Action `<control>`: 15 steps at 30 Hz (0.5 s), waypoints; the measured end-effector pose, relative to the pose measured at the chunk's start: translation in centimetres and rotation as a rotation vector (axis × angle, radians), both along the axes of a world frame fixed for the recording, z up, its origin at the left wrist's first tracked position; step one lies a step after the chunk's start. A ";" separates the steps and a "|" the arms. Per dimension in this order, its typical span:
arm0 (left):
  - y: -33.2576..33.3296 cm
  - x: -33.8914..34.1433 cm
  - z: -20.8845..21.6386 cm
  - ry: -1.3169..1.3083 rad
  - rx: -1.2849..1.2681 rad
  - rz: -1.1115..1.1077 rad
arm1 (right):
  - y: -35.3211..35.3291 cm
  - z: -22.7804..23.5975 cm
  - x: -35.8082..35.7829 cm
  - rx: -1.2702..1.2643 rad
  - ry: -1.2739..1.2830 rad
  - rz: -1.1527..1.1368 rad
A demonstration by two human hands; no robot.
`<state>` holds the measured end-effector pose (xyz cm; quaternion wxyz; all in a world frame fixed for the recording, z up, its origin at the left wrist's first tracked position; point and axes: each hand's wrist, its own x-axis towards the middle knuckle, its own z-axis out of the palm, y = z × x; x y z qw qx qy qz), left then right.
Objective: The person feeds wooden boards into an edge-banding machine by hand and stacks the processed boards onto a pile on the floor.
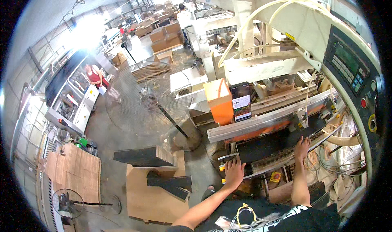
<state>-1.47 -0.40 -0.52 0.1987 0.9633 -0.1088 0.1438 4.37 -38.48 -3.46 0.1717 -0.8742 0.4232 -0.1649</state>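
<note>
A dark flat panel (pixel 267 146) lies in the bed of a large machine in front of me, under its long metal beam (pixel 261 126). My left hand (pixel 234 174) rests at the near left corner of the bed, its fingers stretched out over a metal guide (pixel 228 157) with yellow-tipped parts beside it. Farther right, my right hand (pixel 301 149) reaches to the front edge of the panel with fingers extended. Neither hand appears to be wrapped around anything. Exact finger contact with the panel is too small to tell.
A control panel (pixel 351 64) with screen and buttons hangs at right. A phone (pixel 241 102) leans on an orange box (pixel 219 101). Left are a large fan (pixel 149 99), dark board stacks (pixel 143 156) and brown sheets (pixel 73 170). Hoses lie right; another person (pixel 96 74) stands far left.
</note>
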 end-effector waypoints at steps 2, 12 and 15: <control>0.2 0.0 -0.1 -0.010 0.011 -0.008 | -0.1 0.1 0.3 0.039 -0.021 0.013; 2.3 1.7 2.3 0.170 -0.050 -0.170 | 3.5 -3.6 0.8 0.239 -0.358 0.139; 3.3 3.5 2.7 -0.009 -0.067 -0.338 | 5.8 -5.1 1.3 0.977 -0.535 -0.104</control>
